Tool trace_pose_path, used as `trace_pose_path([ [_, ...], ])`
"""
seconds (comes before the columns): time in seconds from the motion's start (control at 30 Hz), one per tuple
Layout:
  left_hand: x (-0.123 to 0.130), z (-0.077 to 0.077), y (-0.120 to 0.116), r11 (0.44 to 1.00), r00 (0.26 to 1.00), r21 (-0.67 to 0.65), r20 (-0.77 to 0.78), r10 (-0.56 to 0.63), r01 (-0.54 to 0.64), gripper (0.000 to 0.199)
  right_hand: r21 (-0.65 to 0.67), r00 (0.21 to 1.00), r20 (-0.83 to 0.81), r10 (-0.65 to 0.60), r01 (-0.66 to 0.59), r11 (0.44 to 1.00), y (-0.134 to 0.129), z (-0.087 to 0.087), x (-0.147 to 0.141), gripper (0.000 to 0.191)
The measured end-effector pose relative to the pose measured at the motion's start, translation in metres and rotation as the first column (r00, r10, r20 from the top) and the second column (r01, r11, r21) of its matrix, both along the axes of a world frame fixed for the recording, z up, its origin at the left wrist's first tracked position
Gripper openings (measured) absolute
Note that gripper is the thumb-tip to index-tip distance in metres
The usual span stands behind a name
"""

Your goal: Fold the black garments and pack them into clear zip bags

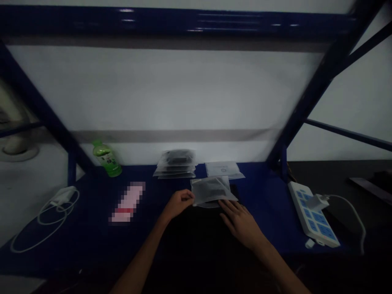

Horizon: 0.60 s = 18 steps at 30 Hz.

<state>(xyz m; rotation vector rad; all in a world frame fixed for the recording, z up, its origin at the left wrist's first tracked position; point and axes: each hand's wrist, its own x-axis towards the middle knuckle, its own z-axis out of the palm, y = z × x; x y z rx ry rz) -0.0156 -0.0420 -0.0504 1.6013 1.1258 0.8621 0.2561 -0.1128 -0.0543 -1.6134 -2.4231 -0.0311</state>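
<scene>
1. The left hand (179, 204) is closed in a pinch on the left edge of a frosted zip bag (212, 191); the pinch appears to keep the bag raised and steady.
2. The right hand (240, 222) is open, fingers spread, with the fingertips at the bag's near edge, apparently supporting it rather than gripping.
3. The bag is held just above the table (269, 220), centre, with something dark inside; contents unclear.
4. Farther back is a neat stack of frosted bags (175, 164), likely piled to keep them together. To its right lies a flat bag with a white insert (223, 169).
5. Left of the hands lies a blurred pink packet (127, 202). Far left stands a green-capped bottle (106, 159), out of the hands' immediate space.
6. On the right, a white power strip (312, 214) holds a white plug (317, 201). A coiled white cable (58, 204) lies off to the left.
</scene>
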Motion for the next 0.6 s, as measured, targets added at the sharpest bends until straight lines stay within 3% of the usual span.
trace_pose_path([
  [0.13, 0.001, -0.004, 0.001, 1.0, 0.999, -0.006, 0.031, 0.023, -0.023, 0.018, 0.118, 0.997, -0.03, -0.076, 0.079, 0.99, -0.003, 0.005, -0.019, 0.038],
  [0.4, -0.004, -0.012, 0.004, 0.999, 0.995, -0.002, 0.094, 0.036, -0.036, 0.022, 0.219, 0.99, 0.01, 0.14, -0.138, 0.966, 0.01, 0.006, -0.086, 0.031],
  [0.6, -0.003, -0.014, 0.003, 0.999, 0.992, 0.038, 0.124, -0.013, 0.008, 0.019, 0.235, 0.98, 0.054, 0.19, -0.197, 0.952, 0.021, -0.001, -0.095, 0.027],
])
